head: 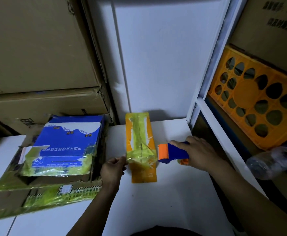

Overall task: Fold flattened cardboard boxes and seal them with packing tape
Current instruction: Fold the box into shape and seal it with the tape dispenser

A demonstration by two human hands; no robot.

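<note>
Centre of frame: the orange box point(144, 174) lies on the bench point(164, 201). My left hand point(112, 169) pinches the yellow-green tape point(139, 142) at the box's left edge, apparently to hold it taut. My right hand point(199, 154) grips the tape dispenser point(172, 153) just right of the box, placed to lay a strip.

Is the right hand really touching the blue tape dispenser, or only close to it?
Touching. The head view shows the right hand gripping the blue tape dispenser: its fingers curl over the top of the body, with no gap between them.

A single head-worn camera looks forward and down, close over the white table point(173, 201), edges seemingly lens-warped.
</note>
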